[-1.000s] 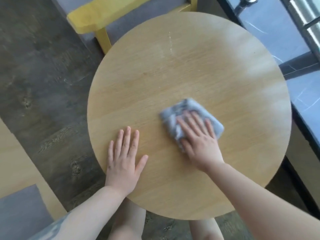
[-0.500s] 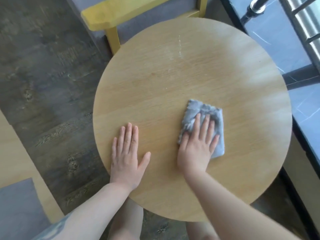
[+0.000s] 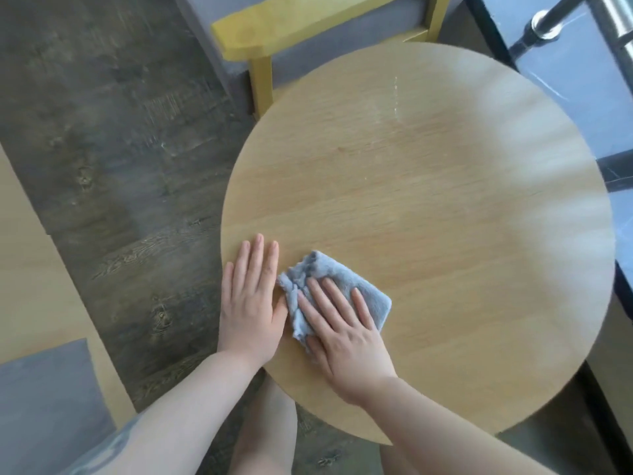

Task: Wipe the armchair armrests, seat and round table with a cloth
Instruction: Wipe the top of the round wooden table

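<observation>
A: Right hand [image 3: 346, 332]?
B: Fingers straight, pressing flat on the grey cloth [image 3: 337, 286], which lies under and just beyond them on the round table [image 3: 445, 207].
A: Left hand [image 3: 251, 303]?
B: Flat, fingers straight, its thumb touching the cloth's edge.

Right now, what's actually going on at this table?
A person is wiping the round wooden table with a grey-blue cloth. The right hand presses the cloth flat near the table's left edge, fingers straight. The left hand lies flat on the wood right beside it. A pale streak shows on the far side. A yellow armchair stands behind the table.
</observation>
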`<state>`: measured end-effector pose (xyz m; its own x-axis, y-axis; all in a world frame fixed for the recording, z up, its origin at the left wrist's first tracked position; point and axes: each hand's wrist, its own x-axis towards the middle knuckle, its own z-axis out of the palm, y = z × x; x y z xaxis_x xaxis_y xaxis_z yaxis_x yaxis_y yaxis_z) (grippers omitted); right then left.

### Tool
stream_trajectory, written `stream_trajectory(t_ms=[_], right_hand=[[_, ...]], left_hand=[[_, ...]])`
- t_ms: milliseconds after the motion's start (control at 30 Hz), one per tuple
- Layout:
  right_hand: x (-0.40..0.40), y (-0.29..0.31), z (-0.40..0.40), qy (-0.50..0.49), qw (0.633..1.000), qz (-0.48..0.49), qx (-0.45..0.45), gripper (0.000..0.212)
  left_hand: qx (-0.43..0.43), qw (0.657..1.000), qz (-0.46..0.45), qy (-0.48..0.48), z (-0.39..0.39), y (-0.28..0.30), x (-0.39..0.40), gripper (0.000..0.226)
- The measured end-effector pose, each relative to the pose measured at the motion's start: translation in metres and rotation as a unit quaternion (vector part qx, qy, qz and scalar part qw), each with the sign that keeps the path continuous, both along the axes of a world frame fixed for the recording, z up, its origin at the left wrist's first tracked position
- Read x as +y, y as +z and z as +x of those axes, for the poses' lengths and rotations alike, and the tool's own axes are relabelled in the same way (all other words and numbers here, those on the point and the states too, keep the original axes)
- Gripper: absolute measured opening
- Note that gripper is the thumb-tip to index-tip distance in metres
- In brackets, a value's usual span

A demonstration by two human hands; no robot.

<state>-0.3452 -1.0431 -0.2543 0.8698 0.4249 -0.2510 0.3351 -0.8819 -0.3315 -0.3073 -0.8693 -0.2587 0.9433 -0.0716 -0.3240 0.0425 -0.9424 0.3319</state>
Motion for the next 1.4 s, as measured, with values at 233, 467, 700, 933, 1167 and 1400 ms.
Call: stream_trajectory(t_ms=[233, 467, 700, 933, 1167, 1400], right_hand=[[-0.022, -0.006, 0.085, -0.287, 0.957, -0.039, -0.003, 0.061], [0.040, -0.003, 0.103, 0.150, 0.989, -0.006, -0.008, 0.060], [0.050, 0.000, 0.075, -0.198, 0.978, -0.062, -0.009, 0.059], [0.053, -0.005, 0.167, 0.204, 0.978, -0.018, -0.025, 0.057], [0.063, -0.005, 0.129, 0.042, 0.999, 0.011, 0.002, 0.059], [0.023, -0.009, 0.177, -0.152, 0.988, 0.006, -0.002, 0.056]], left_hand=[[-0.001, 1.000, -0.022, 0.013, 0.003, -0.001, 0.020, 0.062], [-0.014, 0.991, -0.109, 0.080, 0.007, -0.005, 0.026, 0.059], [0.004, 0.973, -0.167, 0.161, 0.025, -0.004, 0.044, 0.060], [-0.017, 0.968, -0.206, 0.139, 0.035, 0.001, 0.032, 0.065], [-0.057, 0.972, -0.138, 0.179, 0.027, -0.003, 0.003, 0.070], [-0.005, 0.986, -0.061, 0.153, 0.015, 0.005, -0.026, 0.068]])
